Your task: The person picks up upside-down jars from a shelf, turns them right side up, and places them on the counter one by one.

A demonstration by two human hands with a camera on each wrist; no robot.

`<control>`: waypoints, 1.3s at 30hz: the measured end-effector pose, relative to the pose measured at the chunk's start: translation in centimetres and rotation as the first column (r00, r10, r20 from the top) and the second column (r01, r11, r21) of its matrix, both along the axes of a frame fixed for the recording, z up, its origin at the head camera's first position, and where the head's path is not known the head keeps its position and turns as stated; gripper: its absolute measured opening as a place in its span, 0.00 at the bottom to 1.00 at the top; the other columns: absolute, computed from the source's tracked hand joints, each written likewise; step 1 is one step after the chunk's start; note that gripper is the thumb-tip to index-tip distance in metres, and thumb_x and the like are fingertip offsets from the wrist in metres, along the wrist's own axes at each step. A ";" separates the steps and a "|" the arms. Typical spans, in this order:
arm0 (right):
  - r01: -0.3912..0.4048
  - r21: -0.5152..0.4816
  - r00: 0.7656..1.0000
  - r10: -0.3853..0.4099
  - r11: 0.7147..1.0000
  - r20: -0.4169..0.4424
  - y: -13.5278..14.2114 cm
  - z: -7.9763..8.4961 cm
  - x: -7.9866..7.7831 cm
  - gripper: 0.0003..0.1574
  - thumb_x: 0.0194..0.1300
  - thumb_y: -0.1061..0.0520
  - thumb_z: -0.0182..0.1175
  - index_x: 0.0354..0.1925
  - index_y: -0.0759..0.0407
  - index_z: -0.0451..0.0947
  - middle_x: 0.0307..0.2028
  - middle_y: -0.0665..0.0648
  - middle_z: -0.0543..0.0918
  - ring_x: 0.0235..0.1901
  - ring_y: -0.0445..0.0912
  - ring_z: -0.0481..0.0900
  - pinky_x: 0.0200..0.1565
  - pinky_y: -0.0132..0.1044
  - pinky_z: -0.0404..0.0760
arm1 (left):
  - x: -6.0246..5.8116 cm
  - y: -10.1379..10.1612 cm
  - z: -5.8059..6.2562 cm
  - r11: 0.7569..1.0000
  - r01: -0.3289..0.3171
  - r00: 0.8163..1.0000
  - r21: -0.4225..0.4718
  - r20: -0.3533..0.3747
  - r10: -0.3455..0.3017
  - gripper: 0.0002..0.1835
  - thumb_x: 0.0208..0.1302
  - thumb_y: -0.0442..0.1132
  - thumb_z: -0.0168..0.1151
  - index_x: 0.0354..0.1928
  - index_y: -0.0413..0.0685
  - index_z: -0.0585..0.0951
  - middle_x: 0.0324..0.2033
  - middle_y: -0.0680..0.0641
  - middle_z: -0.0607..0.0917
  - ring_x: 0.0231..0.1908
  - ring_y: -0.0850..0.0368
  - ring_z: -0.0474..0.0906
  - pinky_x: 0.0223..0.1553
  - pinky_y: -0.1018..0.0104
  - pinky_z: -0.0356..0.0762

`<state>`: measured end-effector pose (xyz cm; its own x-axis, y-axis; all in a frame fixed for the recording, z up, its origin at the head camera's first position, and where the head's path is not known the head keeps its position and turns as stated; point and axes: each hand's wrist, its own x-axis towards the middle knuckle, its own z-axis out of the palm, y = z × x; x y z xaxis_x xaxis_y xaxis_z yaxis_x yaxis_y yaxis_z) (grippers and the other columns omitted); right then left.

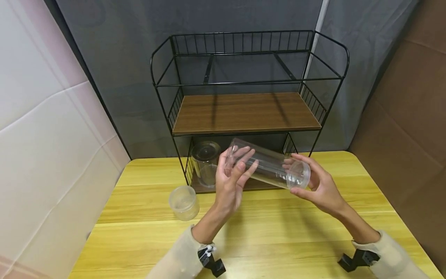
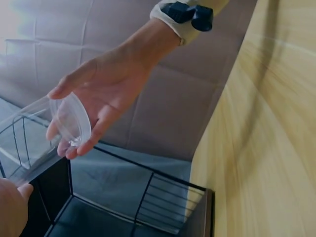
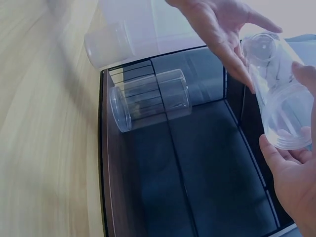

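Note:
A tall clear plastic jar [image 1: 266,164] is held in the air, tilted, in front of the rack's lower level. My right hand [image 1: 318,186] grips its ringed end, thumb on the near side and fingers around the far side. Whether that ring is a bare mouth or a clear lid, I cannot tell. Against the other end rests my left hand [image 1: 230,182], its fingers spread and fairly straight; some show through the clear wall. The right wrist view has the left hand [image 3: 222,37] beside the jar's far end and the right hand [image 3: 296,182] at the ringed end.
Behind the hands stands a black wire rack [image 1: 244,81] with a brown wooden shelf [image 1: 247,112]. Another clear jar [image 1: 206,164] stands on its bottom level at the left. A short cloudy container [image 1: 184,202] sits on the yellow wooden table [image 1: 139,217], left of the left forearm.

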<state>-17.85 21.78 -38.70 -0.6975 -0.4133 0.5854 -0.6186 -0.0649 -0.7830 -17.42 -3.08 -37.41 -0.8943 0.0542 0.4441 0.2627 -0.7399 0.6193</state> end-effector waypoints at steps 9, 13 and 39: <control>0.005 -0.033 1.000 -0.006 0.999 -0.008 0.1 0.4 -0.3 0.51 0.44 0.85 0.64 0.67 0.75 0.59 0.60 0.74 0.68 0.60 0.54 0.74 0.54 0.38 0.80 | -0.8 -1.0 -0.2 0.994 -0.005 0.999 -0.111 -0.043 0.000 0.44 0.59 0.42 0.71 0.68 0.34 0.55 0.64 0.31 0.66 0.67 0.38 0.64 0.66 0.50 0.66; -0.005 -0.032 1.000 0.005 0.999 -0.004 0.4 0.6 -0.4 0.50 0.45 0.86 0.63 0.67 0.76 0.59 0.60 0.73 0.70 0.60 0.52 0.74 0.53 0.38 0.81 | -1.0 -1.6 -0.2 0.978 -0.069 0.994 -0.197 -0.094 0.051 0.45 0.57 0.44 0.73 0.68 0.35 0.57 0.65 0.33 0.67 0.67 0.41 0.64 0.67 0.53 0.64; 0.162 0.241 0.986 -0.163 0.957 -0.018 3.7 2.2 -0.8 0.54 0.46 0.78 0.70 0.69 0.64 0.61 0.61 0.62 0.72 0.56 0.44 0.77 0.55 0.29 0.77 | -1.6 -10.7 5.6 0.610 -0.781 0.579 -0.135 -0.522 0.626 0.49 0.53 0.47 0.76 0.67 0.29 0.59 0.67 0.34 0.65 0.70 0.40 0.57 0.73 0.48 0.48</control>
<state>-18.61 25.45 -36.55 -0.7680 -0.4228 0.4810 -0.6037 0.2272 -0.7642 -18.98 -13.75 -31.83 -0.4568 -0.3109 0.8335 0.8746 0.0141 0.4846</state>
